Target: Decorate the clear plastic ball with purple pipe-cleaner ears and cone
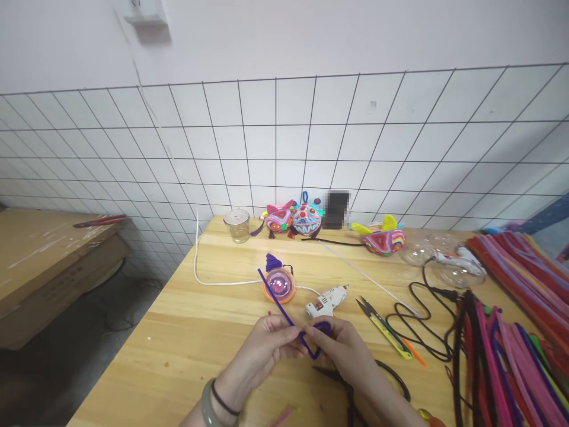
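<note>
A purple pipe cleaner [280,306] is pinched between my two hands above the front of the wooden table. My left hand [272,343] grips it near the middle, and its straight end points up and to the left. On the other side, my right hand [344,350] holds the part bent into a loop. Just beyond my hands lies a round orange-rimmed piece [279,286] with a pink and purple centre, with a purple coiled cone [272,263] behind it. To its right rests a white glue gun [328,301]. Black-handled scissors [331,373] lie partly hidden under my right hand.
Colourful figures [306,219] and a glass cup [239,226] stand along the tiled wall. Yellow snips [391,337], a tangled black cable [422,320] and clear plastic domes [460,270] lie to the right. Bundles of pipe cleaners [498,356] cover the right edge.
</note>
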A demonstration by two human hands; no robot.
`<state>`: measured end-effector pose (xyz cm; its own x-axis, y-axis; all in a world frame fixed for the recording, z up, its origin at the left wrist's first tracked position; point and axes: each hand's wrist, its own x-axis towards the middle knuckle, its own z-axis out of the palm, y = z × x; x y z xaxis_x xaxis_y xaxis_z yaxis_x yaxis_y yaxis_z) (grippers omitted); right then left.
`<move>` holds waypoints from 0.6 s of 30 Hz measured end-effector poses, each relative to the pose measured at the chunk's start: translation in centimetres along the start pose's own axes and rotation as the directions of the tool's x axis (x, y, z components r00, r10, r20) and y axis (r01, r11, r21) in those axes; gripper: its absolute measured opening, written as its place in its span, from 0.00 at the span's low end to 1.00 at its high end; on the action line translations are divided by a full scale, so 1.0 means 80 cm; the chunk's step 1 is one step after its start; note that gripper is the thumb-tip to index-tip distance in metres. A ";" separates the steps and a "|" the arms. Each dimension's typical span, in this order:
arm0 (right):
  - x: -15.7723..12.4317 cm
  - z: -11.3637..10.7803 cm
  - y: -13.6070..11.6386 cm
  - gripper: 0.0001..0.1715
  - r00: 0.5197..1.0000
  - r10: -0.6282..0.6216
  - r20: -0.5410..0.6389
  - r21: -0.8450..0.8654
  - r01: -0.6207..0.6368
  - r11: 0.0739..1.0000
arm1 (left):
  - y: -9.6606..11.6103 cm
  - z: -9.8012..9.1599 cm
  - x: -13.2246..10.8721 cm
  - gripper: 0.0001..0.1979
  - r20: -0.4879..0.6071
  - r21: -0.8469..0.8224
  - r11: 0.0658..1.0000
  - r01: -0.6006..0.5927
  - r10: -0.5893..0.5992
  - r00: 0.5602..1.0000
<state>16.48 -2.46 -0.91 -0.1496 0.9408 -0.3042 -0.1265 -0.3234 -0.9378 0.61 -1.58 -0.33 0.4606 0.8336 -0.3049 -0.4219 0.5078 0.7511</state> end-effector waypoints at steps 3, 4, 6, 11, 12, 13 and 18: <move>-0.001 0.001 -0.006 0.23 1.000 -0.028 -0.002 -0.024 0.028 0.999 | 0.001 0.001 0.000 0.11 -0.008 -0.002 1.000 -0.006 0.006 1.000; -0.002 0.001 -0.006 0.23 0.999 -0.035 0.004 -0.029 0.035 0.999 | 0.001 0.001 0.000 0.11 -0.011 0.001 1.000 -0.005 0.005 1.000; -0.002 0.000 -0.006 0.22 0.999 -0.038 0.011 -0.027 0.038 0.999 | 0.001 0.001 0.000 0.11 -0.013 0.012 1.000 -0.003 0.003 1.000; -0.001 -0.001 0.001 0.22 0.999 -0.036 0.019 -0.015 0.036 0.999 | 0.000 0.001 0.001 0.13 0.001 0.040 0.999 -0.021 0.020 1.000; -0.001 -0.002 0.002 0.22 0.999 -0.048 0.025 -0.013 0.048 0.999 | -0.001 0.001 0.001 0.13 -0.004 0.048 0.999 -0.022 0.022 1.000; 0.000 -0.003 0.004 0.22 0.997 -0.064 0.031 -0.012 0.065 0.998 | -0.002 0.001 0.002 0.13 -0.010 0.058 0.998 -0.020 0.021 1.000; 0.003 -0.007 0.007 0.20 0.992 -0.112 0.051 -0.043 0.114 0.992 | -0.005 0.001 0.003 0.16 0.004 0.140 0.990 -0.004 0.004 1.000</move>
<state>16.92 -2.36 -1.61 -0.1846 0.9646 -0.1881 -0.1000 -0.2088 -0.9728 0.94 -1.61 -0.69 0.4620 0.8347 -0.2997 -0.3104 0.4688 0.8270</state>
